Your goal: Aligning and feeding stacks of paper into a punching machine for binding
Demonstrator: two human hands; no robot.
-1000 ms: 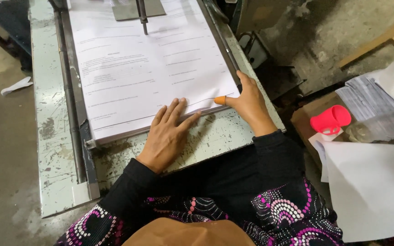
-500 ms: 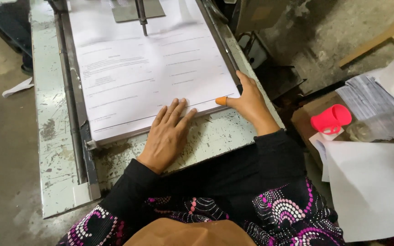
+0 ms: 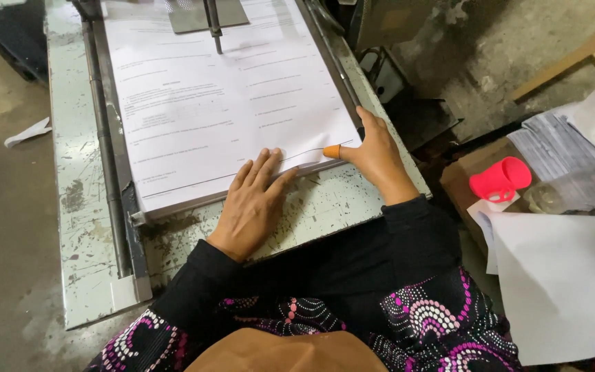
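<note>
while our left hand (image 3: 253, 203) lies spread flat on the paper stack (image 3: 228, 103), our right hand (image 3: 373, 155) pinches its thin, floppy near corner.

Matt white paper stack (image 3: 228, 103); chipped painted metal table (image 3: 77, 200), rough; glossy pink plastic cup (image 3: 500, 179).

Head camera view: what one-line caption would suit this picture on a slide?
Left hand flat on a stack of printed sheets on a worn metal table; right hand, orange-capped thumb, at the stack's near corner.
</note>
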